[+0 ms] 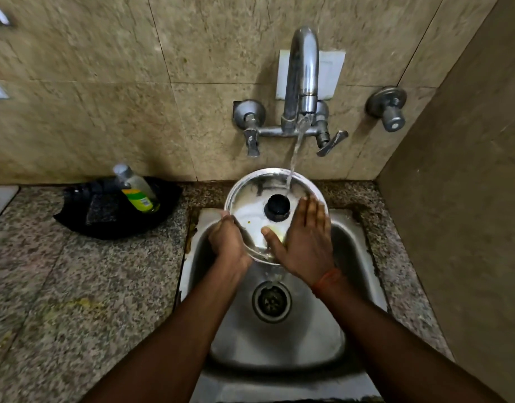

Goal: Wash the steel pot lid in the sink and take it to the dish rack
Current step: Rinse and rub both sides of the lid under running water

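- Washing is in hand: the steel pot lid (250,196) is tilted over the far edge of the sink (279,344), under water from the tap (301,71);
- the left hand (228,242) grips its rim, fingers curled; the right hand (304,242) lies flat on it, fingers straight;
- next, probably: rub and rinse the whole top, holding the wet rim firmly.

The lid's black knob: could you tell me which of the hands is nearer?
Right. The right hand lies flat beside the knob; the left hand grips the lid farther left.
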